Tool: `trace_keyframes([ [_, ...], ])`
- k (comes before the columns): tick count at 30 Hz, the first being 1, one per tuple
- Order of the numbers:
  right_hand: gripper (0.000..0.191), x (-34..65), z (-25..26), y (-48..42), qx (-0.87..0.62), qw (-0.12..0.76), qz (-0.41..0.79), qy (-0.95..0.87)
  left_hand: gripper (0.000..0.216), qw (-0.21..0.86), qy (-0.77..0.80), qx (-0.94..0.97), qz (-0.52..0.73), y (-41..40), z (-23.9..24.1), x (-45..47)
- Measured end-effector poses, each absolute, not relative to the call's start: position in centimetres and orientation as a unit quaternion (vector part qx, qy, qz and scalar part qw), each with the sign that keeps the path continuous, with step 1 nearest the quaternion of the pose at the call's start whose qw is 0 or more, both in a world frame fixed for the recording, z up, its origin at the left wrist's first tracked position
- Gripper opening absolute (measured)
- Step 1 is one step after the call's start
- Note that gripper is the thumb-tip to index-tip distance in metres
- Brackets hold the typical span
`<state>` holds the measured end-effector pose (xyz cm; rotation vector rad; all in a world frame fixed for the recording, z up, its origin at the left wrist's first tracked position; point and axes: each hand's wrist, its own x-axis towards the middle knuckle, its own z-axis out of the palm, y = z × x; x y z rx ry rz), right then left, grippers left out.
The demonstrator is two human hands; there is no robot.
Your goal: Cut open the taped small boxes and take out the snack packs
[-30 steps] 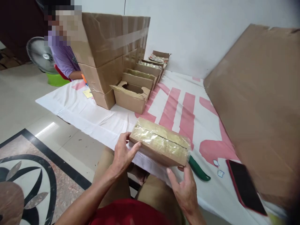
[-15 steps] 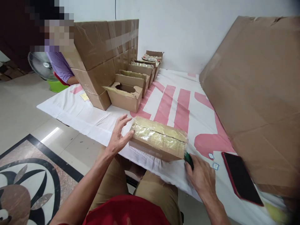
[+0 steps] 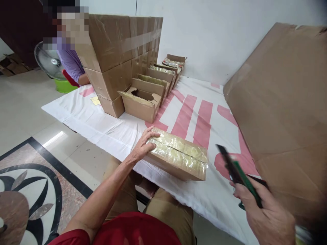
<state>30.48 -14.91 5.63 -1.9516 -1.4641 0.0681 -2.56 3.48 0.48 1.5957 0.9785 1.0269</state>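
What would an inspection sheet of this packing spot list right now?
Surface: white cloth with red marks, spread over a low table.
Job's things: taped carton under the left hand; green-handled knife, blade out, in the right hand.
Clutter: row of small open boxes, stacked big cartons, flat cardboard sheet.
Fingers: left ones rest on the carton's end; right ones wrap the knife.
Cables: nothing seen.
Surroundings: another person's sleeve, fan, patterned floor.

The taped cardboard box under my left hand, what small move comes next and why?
Probably bring the green-handled cutter in the right hand down to the taped cardboard box: its blade is out, and the left hand pins the box's end.
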Motion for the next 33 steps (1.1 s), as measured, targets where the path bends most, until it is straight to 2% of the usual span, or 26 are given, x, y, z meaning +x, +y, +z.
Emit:
trace_keyframes([
  [4, 0.03, 26.0, 8.7, -10.5, -0.584, 0.32, -0.001, -0.746, 0.055, 0.505, 0.399, 0.636, 0.427, 3.5, 0.5, -2.3],
  [9, 0.03, 22.7, 9.0, -5.5, -0.498, 0.251, -0.046, -0.829, 0.063, 0.526, 0.398, 0.618, 0.428, 3.3, 0.7, -2.1],
  [21, 0.033, 21.4, 9.4, -3.0, -0.459, 0.145, -0.127, -0.867, 0.071, 0.525, 0.376, 0.627, 0.436, 3.5, 0.1, -2.2],
  [29, 0.035, 21.5, 8.7, -2.3, -0.485, 0.156, -0.041, -0.859, 0.069, 0.513, 0.382, 0.63, 0.44, 3.5, -0.3, -2.3],
  [33, 0.032, 21.8, 9.8, -1.9, -0.487, 0.1, -0.05, -0.866, 0.07, 0.505, 0.391, 0.632, 0.439, 3.6, -0.4, -2.3],
])
